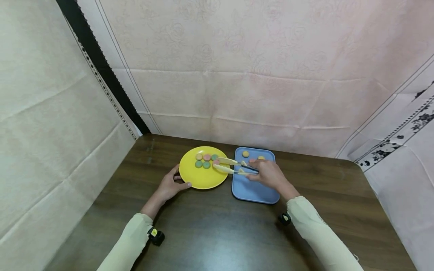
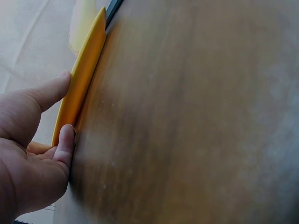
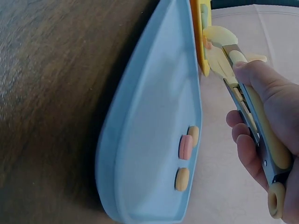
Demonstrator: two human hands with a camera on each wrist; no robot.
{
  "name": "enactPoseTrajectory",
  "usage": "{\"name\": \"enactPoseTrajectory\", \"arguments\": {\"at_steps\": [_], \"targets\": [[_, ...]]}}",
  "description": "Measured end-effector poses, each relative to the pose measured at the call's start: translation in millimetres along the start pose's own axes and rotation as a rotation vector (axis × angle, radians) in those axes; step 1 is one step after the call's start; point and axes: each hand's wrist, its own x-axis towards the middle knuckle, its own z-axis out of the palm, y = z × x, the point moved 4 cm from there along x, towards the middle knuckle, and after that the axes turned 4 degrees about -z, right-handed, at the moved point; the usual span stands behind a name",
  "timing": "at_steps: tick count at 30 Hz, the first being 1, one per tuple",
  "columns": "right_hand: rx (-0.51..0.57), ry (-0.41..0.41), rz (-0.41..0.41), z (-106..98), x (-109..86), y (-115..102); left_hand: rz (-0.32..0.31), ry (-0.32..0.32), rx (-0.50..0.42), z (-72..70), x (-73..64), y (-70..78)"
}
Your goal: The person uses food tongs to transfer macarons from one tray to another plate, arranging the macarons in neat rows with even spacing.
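A yellow plate (image 1: 203,180) carries several small macarons in two rows, in beige, pink and green. My left hand (image 1: 168,185) holds the plate at its left side, the thumb at the near rim and the fingers round the edge. My right hand (image 1: 269,175) grips cream-coloured tongs (image 3: 261,119) across the blue tray. Over the plate, the tong tips stand on either side of a pink macaron (image 1: 216,162) at the right end of the near row; whether they squeeze it I cannot tell.
To the plate's right lies a blue tray (image 1: 254,192). Two tan macarons (image 3: 182,179) and a pink macaron (image 3: 185,147) sit toward its far side. Beneath everything is a dark wooden table (image 1: 203,226), with a pale patterned cloth (image 1: 237,98) hanging behind its far edge.
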Motion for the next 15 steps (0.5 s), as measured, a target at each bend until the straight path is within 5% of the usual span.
{"name": "enactPoseTrajectory", "arguments": {"at_steps": [15], "targets": [[0.031, -0.007, 0.022, -2.3, -2.7, 0.3, 0.012, -0.01, -0.021, 0.1, 2.6, -1.8]]}}
